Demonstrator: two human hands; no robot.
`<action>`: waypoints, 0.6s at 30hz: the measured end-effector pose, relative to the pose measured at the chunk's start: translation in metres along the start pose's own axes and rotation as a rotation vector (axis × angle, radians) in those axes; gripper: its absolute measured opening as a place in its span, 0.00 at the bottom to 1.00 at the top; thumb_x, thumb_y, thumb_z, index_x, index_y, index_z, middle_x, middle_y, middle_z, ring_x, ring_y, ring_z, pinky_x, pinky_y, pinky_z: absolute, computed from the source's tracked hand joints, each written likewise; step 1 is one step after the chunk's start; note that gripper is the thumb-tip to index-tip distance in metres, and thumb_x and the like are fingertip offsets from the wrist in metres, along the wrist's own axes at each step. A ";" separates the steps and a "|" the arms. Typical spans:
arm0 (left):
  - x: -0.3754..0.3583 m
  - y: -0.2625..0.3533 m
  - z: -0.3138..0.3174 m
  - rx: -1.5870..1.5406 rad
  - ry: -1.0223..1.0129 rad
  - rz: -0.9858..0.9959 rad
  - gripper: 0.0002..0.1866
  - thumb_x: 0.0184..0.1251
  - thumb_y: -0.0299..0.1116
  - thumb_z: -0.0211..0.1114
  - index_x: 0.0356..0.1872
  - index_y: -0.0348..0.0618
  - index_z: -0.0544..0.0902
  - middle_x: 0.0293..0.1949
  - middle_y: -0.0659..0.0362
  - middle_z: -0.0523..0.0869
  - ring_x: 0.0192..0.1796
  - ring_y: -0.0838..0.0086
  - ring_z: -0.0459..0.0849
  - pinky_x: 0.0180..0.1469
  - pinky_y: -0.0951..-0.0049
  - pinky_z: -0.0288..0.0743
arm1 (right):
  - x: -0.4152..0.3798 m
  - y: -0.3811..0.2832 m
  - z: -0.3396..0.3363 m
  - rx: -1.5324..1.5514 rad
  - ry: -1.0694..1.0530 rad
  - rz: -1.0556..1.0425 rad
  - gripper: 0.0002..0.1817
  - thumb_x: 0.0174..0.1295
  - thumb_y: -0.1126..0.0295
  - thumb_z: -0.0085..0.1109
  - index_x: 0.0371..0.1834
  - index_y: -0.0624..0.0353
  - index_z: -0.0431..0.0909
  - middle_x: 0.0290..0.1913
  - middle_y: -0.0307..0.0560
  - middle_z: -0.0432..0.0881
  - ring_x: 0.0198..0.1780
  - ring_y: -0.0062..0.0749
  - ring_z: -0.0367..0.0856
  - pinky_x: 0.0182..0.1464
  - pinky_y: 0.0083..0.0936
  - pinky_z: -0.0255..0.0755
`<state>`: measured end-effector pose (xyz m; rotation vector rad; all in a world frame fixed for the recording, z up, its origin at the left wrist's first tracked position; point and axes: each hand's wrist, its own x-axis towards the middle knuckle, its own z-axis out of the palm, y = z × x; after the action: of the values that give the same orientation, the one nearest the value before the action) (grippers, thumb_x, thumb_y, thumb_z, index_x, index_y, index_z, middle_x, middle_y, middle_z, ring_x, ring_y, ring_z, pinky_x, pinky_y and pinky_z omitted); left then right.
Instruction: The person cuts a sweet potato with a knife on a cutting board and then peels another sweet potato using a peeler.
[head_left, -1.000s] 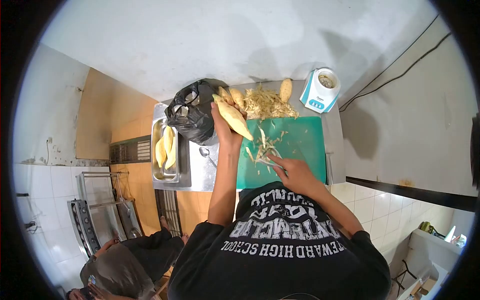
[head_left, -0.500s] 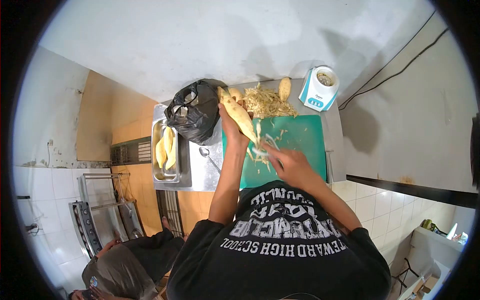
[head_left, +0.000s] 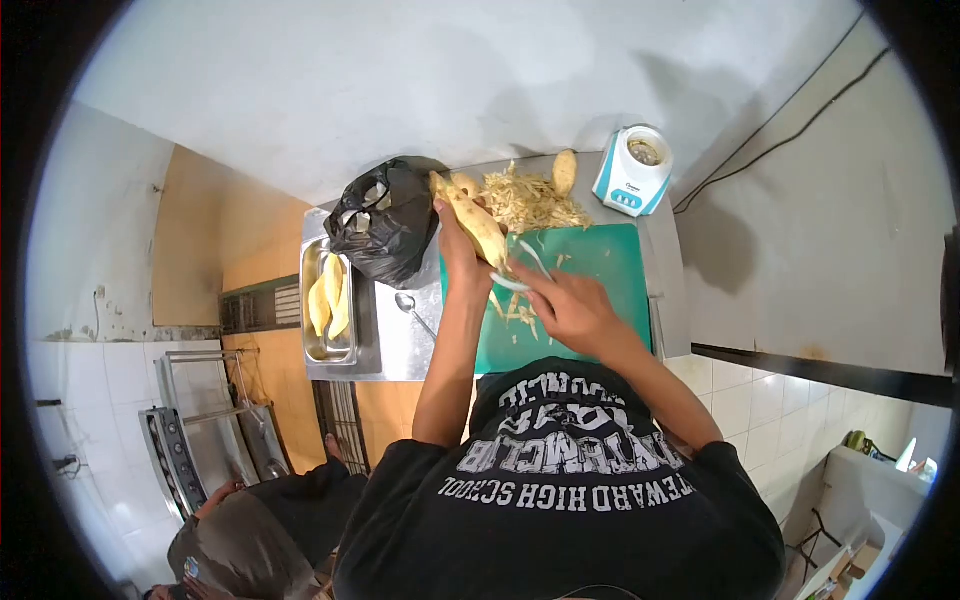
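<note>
My left hand [head_left: 461, 243] is closed around a long, pale yellow sweet potato [head_left: 474, 222], held tilted over the green cutting board [head_left: 610, 270]. In my right hand [head_left: 574, 308] is a white peeler [head_left: 511, 283], its head at the sweet potato's lower end. Thin strips of peel lie on the board below. Behind the board is a heap of peelings [head_left: 530, 203], with an unpeeled sweet potato [head_left: 564, 172] beside it. Part of another tuber [head_left: 465, 184] shows behind the held one.
A black plastic bag [head_left: 385, 225] stands left of the board, near a spoon [head_left: 413, 311]. Further left, a metal tray [head_left: 329, 352] holds several peeled sweet potatoes [head_left: 337, 296]. A white and blue appliance base [head_left: 634, 172] sits at the back right. Another person [head_left: 250, 545] is at lower left.
My right hand and the peeler have shifted slightly, with the peeler turned against the sweet potato's lower end. A dangling strip of peel there no longer shows. My left hand keeps its hold.
</note>
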<state>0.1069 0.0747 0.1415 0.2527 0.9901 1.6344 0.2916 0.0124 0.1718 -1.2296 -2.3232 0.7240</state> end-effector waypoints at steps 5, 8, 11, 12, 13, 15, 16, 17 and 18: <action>0.010 0.018 -0.009 -0.113 0.080 0.017 0.28 0.80 0.64 0.48 0.53 0.47 0.76 0.37 0.58 0.80 0.32 0.68 0.79 0.38 0.64 0.79 | -0.043 0.018 0.016 0.036 -0.212 0.053 0.24 0.74 0.61 0.54 0.74 0.35 0.74 0.35 0.56 0.83 0.35 0.56 0.83 0.39 0.51 0.77; 0.006 0.012 -0.011 -0.116 0.015 -0.009 0.29 0.78 0.66 0.51 0.50 0.48 0.76 0.36 0.59 0.81 0.33 0.69 0.80 0.38 0.64 0.79 | -0.034 0.006 0.001 0.123 -0.088 0.094 0.24 0.75 0.61 0.54 0.74 0.36 0.74 0.36 0.56 0.83 0.36 0.57 0.83 0.40 0.50 0.77; 0.009 -0.009 -0.010 -0.167 -0.026 -0.062 0.26 0.75 0.64 0.58 0.46 0.49 0.77 0.35 0.62 0.81 0.34 0.73 0.81 0.39 0.66 0.80 | 0.010 -0.001 -0.014 0.226 0.063 0.026 0.24 0.75 0.61 0.53 0.74 0.36 0.73 0.38 0.58 0.84 0.37 0.58 0.83 0.42 0.51 0.77; 0.007 -0.013 -0.004 -0.160 0.014 -0.061 0.25 0.75 0.63 0.59 0.45 0.50 0.77 0.35 0.63 0.81 0.35 0.74 0.81 0.40 0.67 0.80 | 0.020 0.001 -0.010 0.179 0.058 0.014 0.24 0.75 0.61 0.53 0.74 0.37 0.73 0.38 0.59 0.84 0.38 0.59 0.83 0.43 0.52 0.77; 0.005 -0.013 0.000 -0.211 -0.020 -0.013 0.22 0.76 0.59 0.60 0.45 0.49 0.77 0.35 0.65 0.80 0.36 0.76 0.82 0.43 0.65 0.81 | 0.025 0.002 -0.009 0.130 0.052 -0.002 0.24 0.75 0.61 0.54 0.74 0.37 0.73 0.38 0.59 0.84 0.39 0.59 0.84 0.44 0.52 0.76; 0.002 -0.002 0.006 -0.284 -0.034 -0.003 0.21 0.77 0.57 0.60 0.45 0.49 0.77 0.35 0.66 0.80 0.37 0.77 0.82 0.44 0.64 0.81 | 0.017 -0.003 -0.006 0.128 0.009 0.023 0.24 0.75 0.61 0.54 0.74 0.37 0.73 0.38 0.60 0.84 0.40 0.59 0.83 0.44 0.52 0.76; 0.003 0.004 0.006 -0.356 -0.042 0.009 0.19 0.77 0.55 0.59 0.45 0.49 0.77 0.35 0.66 0.80 0.37 0.78 0.82 0.46 0.62 0.81 | 0.012 -0.006 -0.004 0.127 -0.039 0.046 0.24 0.75 0.62 0.55 0.74 0.37 0.73 0.39 0.60 0.84 0.41 0.59 0.83 0.45 0.52 0.76; 0.009 0.008 -0.001 -0.368 -0.046 0.028 0.18 0.78 0.53 0.59 0.45 0.49 0.78 0.35 0.67 0.81 0.37 0.78 0.82 0.49 0.59 0.81 | 0.002 -0.005 0.000 0.127 -0.045 0.035 0.24 0.75 0.62 0.55 0.74 0.37 0.73 0.39 0.60 0.84 0.41 0.59 0.83 0.45 0.52 0.76; 0.012 0.010 -0.008 -0.371 -0.039 0.034 0.18 0.78 0.53 0.59 0.45 0.49 0.78 0.35 0.67 0.81 0.37 0.78 0.82 0.49 0.59 0.81 | -0.012 0.000 0.003 0.139 -0.082 0.029 0.24 0.75 0.62 0.55 0.74 0.39 0.73 0.38 0.60 0.84 0.41 0.59 0.83 0.45 0.52 0.76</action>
<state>0.0912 0.0814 0.1398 0.0496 0.6395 1.8014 0.2960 0.0015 0.1682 -1.1945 -2.2809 0.9449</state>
